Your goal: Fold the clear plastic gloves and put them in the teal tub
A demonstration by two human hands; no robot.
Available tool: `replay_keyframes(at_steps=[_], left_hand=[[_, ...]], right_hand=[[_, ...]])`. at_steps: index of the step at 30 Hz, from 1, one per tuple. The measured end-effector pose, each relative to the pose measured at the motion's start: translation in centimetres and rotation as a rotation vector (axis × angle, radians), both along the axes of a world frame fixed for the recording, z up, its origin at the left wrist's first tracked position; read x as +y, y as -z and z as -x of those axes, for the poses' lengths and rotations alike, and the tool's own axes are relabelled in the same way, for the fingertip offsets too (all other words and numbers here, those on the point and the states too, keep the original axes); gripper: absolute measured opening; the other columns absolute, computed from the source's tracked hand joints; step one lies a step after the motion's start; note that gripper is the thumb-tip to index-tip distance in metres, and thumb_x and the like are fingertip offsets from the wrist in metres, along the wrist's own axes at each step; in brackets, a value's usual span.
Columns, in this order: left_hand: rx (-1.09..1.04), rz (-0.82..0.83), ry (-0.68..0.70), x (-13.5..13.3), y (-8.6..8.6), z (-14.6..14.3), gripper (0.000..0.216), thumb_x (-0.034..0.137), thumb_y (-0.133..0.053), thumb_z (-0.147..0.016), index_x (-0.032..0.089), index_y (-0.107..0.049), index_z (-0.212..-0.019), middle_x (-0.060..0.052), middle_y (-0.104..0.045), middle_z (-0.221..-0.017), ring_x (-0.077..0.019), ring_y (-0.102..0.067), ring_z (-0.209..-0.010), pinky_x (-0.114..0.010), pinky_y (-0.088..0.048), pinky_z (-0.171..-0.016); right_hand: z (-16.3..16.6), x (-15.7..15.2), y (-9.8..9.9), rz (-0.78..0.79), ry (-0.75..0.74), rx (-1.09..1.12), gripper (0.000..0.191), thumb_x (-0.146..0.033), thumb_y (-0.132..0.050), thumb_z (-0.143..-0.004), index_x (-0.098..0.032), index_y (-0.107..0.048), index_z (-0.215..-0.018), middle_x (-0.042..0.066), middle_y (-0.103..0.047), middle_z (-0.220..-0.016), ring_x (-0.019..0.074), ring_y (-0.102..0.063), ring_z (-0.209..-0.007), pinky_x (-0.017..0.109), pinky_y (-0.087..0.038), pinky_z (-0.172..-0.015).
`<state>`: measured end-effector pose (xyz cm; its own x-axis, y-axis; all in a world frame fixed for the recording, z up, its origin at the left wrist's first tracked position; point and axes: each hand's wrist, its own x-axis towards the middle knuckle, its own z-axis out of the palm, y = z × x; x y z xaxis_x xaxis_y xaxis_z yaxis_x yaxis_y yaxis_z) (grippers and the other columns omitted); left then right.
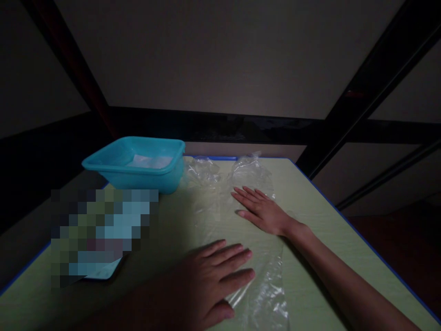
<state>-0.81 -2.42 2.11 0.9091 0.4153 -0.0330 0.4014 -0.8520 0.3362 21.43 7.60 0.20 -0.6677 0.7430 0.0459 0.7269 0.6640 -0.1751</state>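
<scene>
A clear plastic bag point(210, 207) lies spread along the table, its far end crumpled into two loose parts that look like handles. My right hand point(260, 209) rests flat on the bag's upper part, fingers stretched out. Closer to me, my left hand point(220, 280) lies over the lower part with its fingers spread. Neither hand grips anything. Wrinkles and shiny creases show in the plastic beside and below my left hand. Part of the bag is covered by my hands.
A turquoise plastic basin point(138, 170) with something white inside stands at the table's far left. In front of it lies a flat, light-blue object point(106, 269), mostly blurred out by pixelation. The pale green table point(306, 257) has a blue edge. Behind it rises a wall.
</scene>
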Motion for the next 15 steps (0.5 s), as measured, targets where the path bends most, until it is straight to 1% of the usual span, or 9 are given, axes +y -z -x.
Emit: replay_keyframes(at_steps=[3, 7, 11, 15], left_hand=[[-0.009, -0.008, 0.008, -0.1, 0.1, 0.2, 0.06, 0.032, -0.05, -0.087, 0.024, -0.024, -0.14, -0.004, -0.018, -0.149, -0.0217, -0.016, -0.137, -0.042, -0.018, -0.111], [-0.042, 0.004, 0.03, -0.3, 0.0, 0.6, 0.059, 0.032, -0.052, -0.086, 0.025, -0.026, -0.139, -0.002, -0.02, -0.149, -0.0206, -0.017, -0.137, -0.041, -0.018, -0.112], [-0.046, 0.038, 0.072, -0.4, -0.6, 0.8, 0.055, 0.031, -0.052, -0.086, 0.024, -0.032, -0.137, -0.002, -0.026, -0.147, -0.0197, -0.02, -0.136, -0.039, -0.018, -0.112], [-0.063, 0.082, 0.096, -0.4, -1.7, 0.8, 0.045, 0.034, -0.053, -0.086, 0.022, -0.045, -0.129, -0.002, -0.04, -0.141, -0.0224, -0.028, -0.133, -0.044, -0.019, -0.111]], right_hand=[[-0.7, 0.2, 0.2, -0.011, 0.083, 0.076, 0.061, -0.052, -0.025, -0.092, -0.014, -0.033, -0.138, 0.011, -0.033, -0.143, 0.025, -0.028, -0.133, 0.048, -0.025, -0.107], [-1.3, 0.2, 0.3, 0.003, 0.1, 0.15, 0.059, -0.052, -0.022, -0.092, -0.013, -0.042, -0.133, 0.013, -0.04, -0.139, 0.0248, -0.034, -0.13, 0.048, -0.028, -0.105], [-0.9, 1.1, 0.3, 0.032, 0.114, 0.135, 0.06, -0.051, -0.021, -0.092, -0.011, -0.043, -0.132, 0.012, -0.037, -0.141, 0.0266, -0.031, -0.131, 0.05, -0.027, -0.105], [0.7, 3.3, 0.2, 0.036, 0.146, 0.096, 0.06, -0.048, -0.023, -0.093, -0.008, -0.041, -0.133, 0.016, -0.035, -0.142, 0.0279, -0.028, -0.132, 0.048, -0.027, -0.105]])
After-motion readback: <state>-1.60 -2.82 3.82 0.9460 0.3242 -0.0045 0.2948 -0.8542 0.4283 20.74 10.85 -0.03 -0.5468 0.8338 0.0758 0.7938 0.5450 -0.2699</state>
